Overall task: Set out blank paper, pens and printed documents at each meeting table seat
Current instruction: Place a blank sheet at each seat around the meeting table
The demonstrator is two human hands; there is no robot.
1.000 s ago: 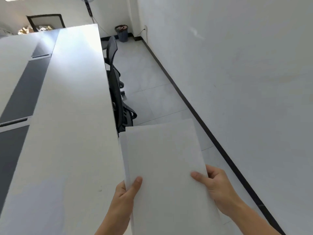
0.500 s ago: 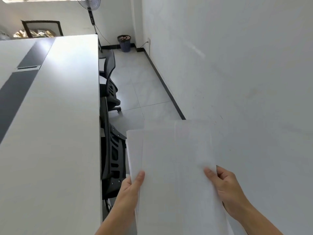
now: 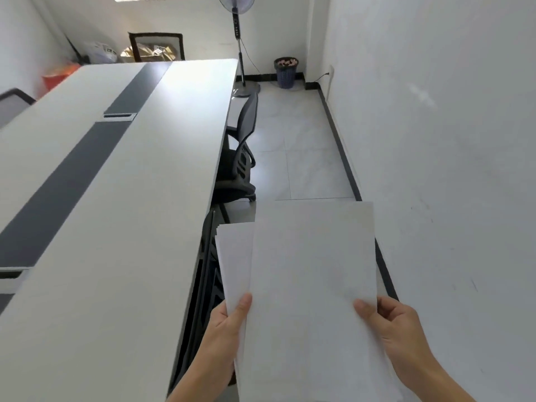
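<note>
In the head view, the left hand is gripping a thin stack of blank white paper sheets at its near left edge, with the thumb lying on top and the fingers curled underneath. The right hand is pinching a white top sheet at its near right edge, thumb on top. This sheet is lying over the stack, offset to the right and reaching farther forward, so a strip of the stack is showing on its left.

The paper is being held in the air over the pale tiled floor, just to the right of the long white tabletop with a dark grey strip down its middle, and it is not touching the tabletop. A black mesh office chair is sitting tucked against the tabletop's right edge farther ahead, and a second black chair back is standing beside the left hand. A tall pedestal fan and a dark woven waste basket are standing near the far wall.
</note>
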